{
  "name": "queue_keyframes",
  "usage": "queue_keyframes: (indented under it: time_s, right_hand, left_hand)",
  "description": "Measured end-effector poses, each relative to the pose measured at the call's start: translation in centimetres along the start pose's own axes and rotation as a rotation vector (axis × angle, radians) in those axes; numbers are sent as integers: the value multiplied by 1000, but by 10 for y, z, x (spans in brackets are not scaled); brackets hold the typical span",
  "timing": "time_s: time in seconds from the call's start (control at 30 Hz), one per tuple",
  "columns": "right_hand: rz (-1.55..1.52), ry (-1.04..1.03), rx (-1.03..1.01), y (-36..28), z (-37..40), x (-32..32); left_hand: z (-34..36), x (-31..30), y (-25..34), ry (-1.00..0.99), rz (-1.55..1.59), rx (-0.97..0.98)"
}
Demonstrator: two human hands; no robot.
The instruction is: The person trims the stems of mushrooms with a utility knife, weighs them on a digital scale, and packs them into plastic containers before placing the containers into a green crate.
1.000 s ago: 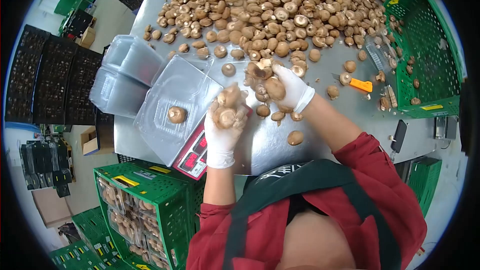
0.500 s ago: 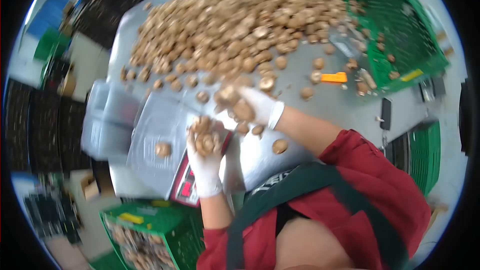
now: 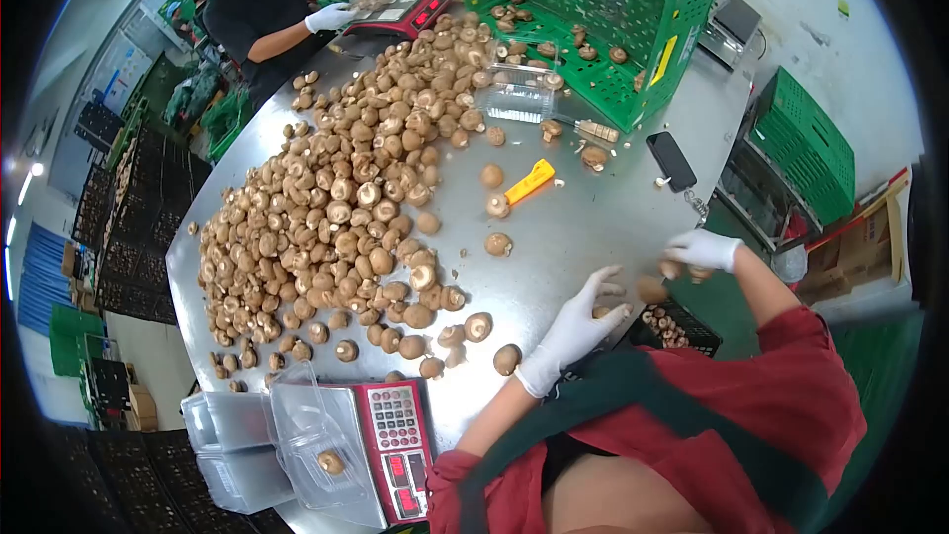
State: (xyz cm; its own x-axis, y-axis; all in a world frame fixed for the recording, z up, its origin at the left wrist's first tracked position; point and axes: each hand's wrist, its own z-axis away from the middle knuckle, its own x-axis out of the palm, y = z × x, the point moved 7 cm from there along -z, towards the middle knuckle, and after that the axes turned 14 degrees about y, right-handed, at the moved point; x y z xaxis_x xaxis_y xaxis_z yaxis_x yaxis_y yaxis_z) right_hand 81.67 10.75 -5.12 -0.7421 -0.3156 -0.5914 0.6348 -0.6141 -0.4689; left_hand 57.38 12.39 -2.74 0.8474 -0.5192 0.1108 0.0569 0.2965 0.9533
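Note:
My left hand [image 3: 575, 324], in a white glove, is at the table's near edge, its fingers curved around a partly hidden mushroom [image 3: 602, 311]. To its right, past the table edge, my gloved right hand [image 3: 706, 250] holds brown mushrooms [image 3: 674, 268] under its fingers. A blurred mushroom [image 3: 651, 288] appears between the two hands, above a dark crate [image 3: 700, 334] with mushrooms inside. A single mushroom [image 3: 507, 359] lies on the table beside my left wrist. The large mushroom pile [image 3: 326, 208] spreads over the table to the left.
A clear plastic box [image 3: 316, 435] with one mushroom sits on a red scale [image 3: 398, 445], beside stacked boxes [image 3: 232, 470]. An orange-handled tool [image 3: 530, 181], a phone [image 3: 671, 160] and a tipped green crate [image 3: 603, 30] lie farther back. A co-worker [image 3: 262, 20] stands across the table.
Both hands, with mushrooms, have moved right from near the scale to the table's near edge. The view has turned, and the co-worker and dark crate now show.

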Motion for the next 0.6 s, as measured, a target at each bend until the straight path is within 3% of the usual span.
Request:
queue_keyframes:
  time_s: [0.03, 0.07, 0.13, 0.2, 0.27, 0.3, 0.33, 0.37, 0.4, 0.47, 0.53, 0.6]
  right_hand:
    - [360, 298, -416, 48, -27, -12]
    - [467, 237, -29, 29, 7, -28]
    - [425, 319, -341, 43, -6, -28]
    - [-74, 235, -146, 66, -43, -6]
    - [-422, 116, -221, -7, -42, 29]
    - [-664, -1, -136, -35, -47, 55]
    - [-706, -96, -349, -56, -65, 82]
    - [-894, -258, -260, -89, -54, 108]
    - [-691, -179, -561, -117, -62, 134]
    - [-799, -385, -521, -160, -57, 192]
    - [-1030, -690, -187, -184, -43, 237]
    - [-966, -708, -148, -200, -34, 260]
  left_hand:
    - [-5, -1, -7, -2, -50, 33]
    - [-13, -6, -24, -4, -98, 65]
    - [-21, -20, -54, 53, -78, 31]
    - [-19, -37, -66, 96, -122, 11]
    - [-11, -53, -63, 180, -209, 34]
    - [-5, -61, -53, 307, -317, 136]
    - [3, -67, -40, 434, -425, 237]
    - [14, -72, -25, 563, -533, 338]
    - [23, -74, -14, 592, -673, 297]
    - [36, -88, -13, 718, -843, 351]
    - [50, -111, -31, 830, -868, 340]
    - [79, -129, -19, 916, -802, 280]
